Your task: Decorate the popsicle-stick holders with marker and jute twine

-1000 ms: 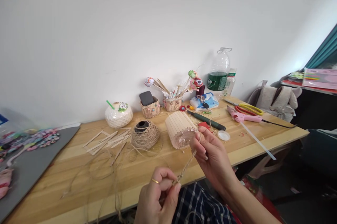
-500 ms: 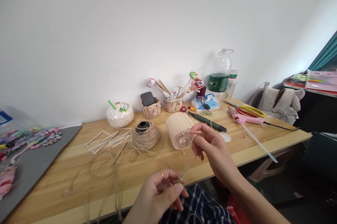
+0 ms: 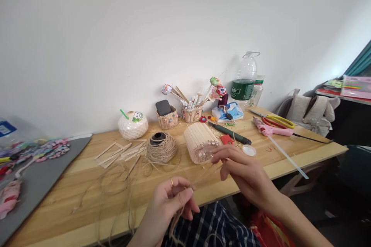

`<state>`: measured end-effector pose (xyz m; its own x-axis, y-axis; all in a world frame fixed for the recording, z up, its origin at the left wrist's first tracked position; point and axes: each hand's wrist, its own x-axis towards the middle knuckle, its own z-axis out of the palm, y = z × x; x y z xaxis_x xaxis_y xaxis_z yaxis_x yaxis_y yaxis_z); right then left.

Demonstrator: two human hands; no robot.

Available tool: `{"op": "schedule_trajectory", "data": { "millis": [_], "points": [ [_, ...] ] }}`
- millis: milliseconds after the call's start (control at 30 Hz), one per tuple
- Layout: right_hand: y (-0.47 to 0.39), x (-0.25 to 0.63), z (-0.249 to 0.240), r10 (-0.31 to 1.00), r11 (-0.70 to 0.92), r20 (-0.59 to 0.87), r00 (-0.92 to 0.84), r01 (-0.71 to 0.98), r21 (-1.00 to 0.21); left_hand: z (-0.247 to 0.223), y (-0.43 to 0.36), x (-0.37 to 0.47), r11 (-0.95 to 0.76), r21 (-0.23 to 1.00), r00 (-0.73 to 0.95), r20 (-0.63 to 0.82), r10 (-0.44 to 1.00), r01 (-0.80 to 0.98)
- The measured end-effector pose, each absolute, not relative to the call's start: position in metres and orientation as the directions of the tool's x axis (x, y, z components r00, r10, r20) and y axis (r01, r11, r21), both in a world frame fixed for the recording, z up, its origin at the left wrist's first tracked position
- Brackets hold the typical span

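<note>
My left hand (image 3: pixel 176 200) is closed, thumb and index finger pinching a piece of jute twine (image 3: pixel 173 227) whose braided-looking length hangs below the hand over my lap. Thin strands run from that pinch up to my right hand (image 3: pixel 246 171), whose bent fingers hold the other end, partly hidden behind them. Just behind the right fingertips lies a transparent bottle covered in wooden craft sticks (image 3: pixel 199 137), its bare base facing me. To its left stands a ball of twine (image 3: pixel 161 148) on a dark core, with loose loops trailing across the table towards me.
Loose craft sticks (image 3: pixel 116 154) lie left of the twine ball, near a wrapped coconut (image 3: pixel 133 125). Two decorated stick boxes stand by the wall. At right are a green pen-like tool (image 3: pixel 232 133), a pink glue gun (image 3: pixel 274 129), scissors (image 3: pixel 279 120) and a large bottle (image 3: pixel 243 84).
My right hand has moved slightly right and down, its fingers more stretched. My left hand has shifted up and left, and the braided length now hangs below it. A red piece on the table is uncovered.
</note>
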<state>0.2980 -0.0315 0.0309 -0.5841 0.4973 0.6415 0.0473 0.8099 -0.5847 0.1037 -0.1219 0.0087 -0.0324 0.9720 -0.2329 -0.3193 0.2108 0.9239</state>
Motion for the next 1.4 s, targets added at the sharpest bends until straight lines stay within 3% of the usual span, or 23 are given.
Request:
{"op": "schedule_trajectory", "data": {
  "millis": [33,100,167,200,267,333,400,500,567,600,700,800,867,933,1100,1267,1400],
  "points": [
    [-0.031,0.299,0.028,0.512,0.814,0.664,-0.545,0.060,-0.578,0.011,-0.122,0.104,0.217,0.916,-0.023,-0.238,0.971,-0.337],
    [-0.034,0.297,0.018,0.642,0.729,0.650,-0.406,0.064,-0.681,0.014,-0.122,0.106,0.223,0.899,-0.015,-0.247,0.969,-0.377],
    [-0.043,0.289,0.007,0.792,0.539,0.489,-0.366,0.043,-0.841,0.016,-0.122,0.108,0.221,0.885,-0.010,-0.247,0.969,-0.410],
    [-0.050,0.284,0.003,0.816,0.432,0.374,-0.440,0.035,-0.901,0.016,-0.123,0.110,0.218,0.881,-0.004,-0.243,0.970,-0.420],
    [-0.063,0.271,-0.002,0.732,0.247,0.167,-0.661,0.029,-0.969,0.016,-0.123,0.113,0.206,0.876,0.011,-0.224,0.975,-0.436],
    [-0.074,0.259,-0.005,0.621,0.178,0.121,-0.774,-0.011,-0.984,0.015,-0.125,0.115,0.188,0.865,0.016,-0.204,0.979,-0.466],
    [-0.080,0.249,-0.011,0.634,0.247,0.175,-0.753,-0.017,-0.969,0.017,-0.126,0.116,0.170,0.854,-0.009,-0.201,0.980,-0.492],
    [-0.083,0.241,-0.043,0.653,0.566,0.320,-0.686,0.162,-0.809,0.022,-0.126,0.112,0.118,0.858,-0.111,-0.199,0.974,-0.500],
    [-0.085,0.239,-0.074,0.498,0.799,0.362,-0.788,0.255,-0.545,0.028,-0.123,0.107,0.057,0.870,-0.168,-0.159,0.973,-0.489],
    [-0.086,0.240,-0.087,0.413,0.863,0.311,-0.856,0.259,-0.434,0.030,-0.122,0.105,0.032,0.876,-0.180,-0.135,0.974,-0.482],
    [-0.088,0.246,-0.097,0.239,0.938,0.152,-0.959,0.188,-0.290,0.034,-0.118,0.100,0.020,0.894,-0.157,-0.101,0.982,-0.448],
    [-0.084,0.257,-0.053,0.308,0.909,0.301,-0.902,0.187,-0.372,0.033,-0.115,0.102,0.051,0.912,-0.119,-0.108,0.987,-0.407],
    [-0.077,0.263,-0.011,0.537,0.796,0.422,-0.730,0.272,-0.541,0.030,-0.115,0.104,0.086,0.926,-0.095,-0.129,0.987,-0.369],
    [-0.069,0.266,0.022,0.627,0.746,0.512,-0.587,0.264,-0.611,0.027,-0.115,0.106,0.137,0.938,-0.060,-0.164,0.985,-0.318],
    [-0.055,0.261,0.041,0.602,0.724,0.444,-0.664,0.219,-0.654,0.023,-0.115,0.107,0.156,0.959,-0.016,-0.164,0.986,-0.237],
    [-0.048,0.258,0.028,0.763,0.507,0.395,-0.511,0.095,-0.857,0.026,-0.113,0.105,0.057,0.977,-0.070,-0.073,0.995,-0.206],
    [-0.038,0.258,0.035,0.706,0.555,0.397,-0.586,0.110,-0.825,0.036,-0.105,0.102,0.019,0.997,-0.037,-0.022,0.999,-0.077]
  ]
}}
